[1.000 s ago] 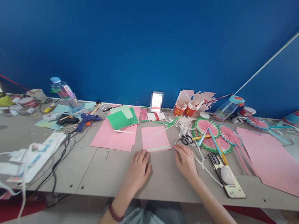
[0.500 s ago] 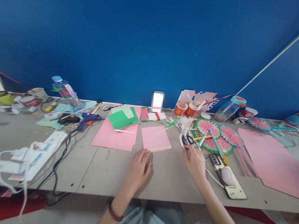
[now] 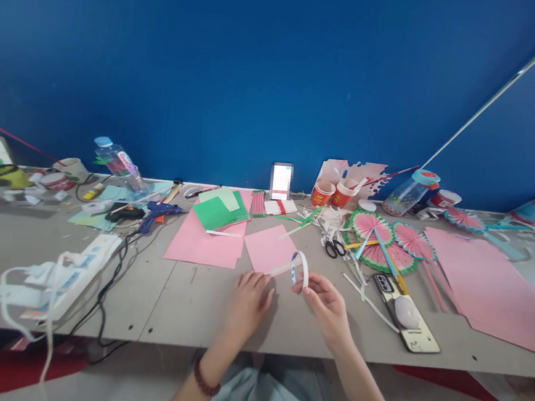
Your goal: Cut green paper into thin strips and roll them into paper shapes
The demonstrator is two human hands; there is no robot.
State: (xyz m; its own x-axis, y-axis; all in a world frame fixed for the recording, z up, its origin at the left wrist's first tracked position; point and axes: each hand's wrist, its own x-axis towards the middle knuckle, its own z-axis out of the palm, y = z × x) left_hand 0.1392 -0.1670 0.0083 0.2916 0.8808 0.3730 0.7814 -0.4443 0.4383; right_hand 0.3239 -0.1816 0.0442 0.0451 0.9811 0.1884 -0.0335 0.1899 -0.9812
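My right hand (image 3: 326, 304) is pinched on a small white ring of tape (image 3: 300, 268), lifted just above the table beside the near right corner of a small pink sheet (image 3: 267, 253). My left hand (image 3: 249, 304) rests flat on the grey table (image 3: 185, 305), its fingertips touching the pink sheet's near edge, where a pale strip runs. Black-handled scissors (image 3: 335, 248) lie to the right of the sheet.
A larger pink sheet (image 3: 201, 245) with green papers (image 3: 218, 212) lies left of centre. Pink paper fans (image 3: 375, 240), a phone (image 3: 404, 310), red cups (image 3: 330, 195) and pink sheets (image 3: 487, 283) fill the right. A glue gun (image 3: 158, 213), power strip (image 3: 70, 271) and cables lie at left.
My right hand reached right toward the scissors, then came back to the small pink sheet holding the tape ring. The sheet has shifted slightly. My left hand barely moved.
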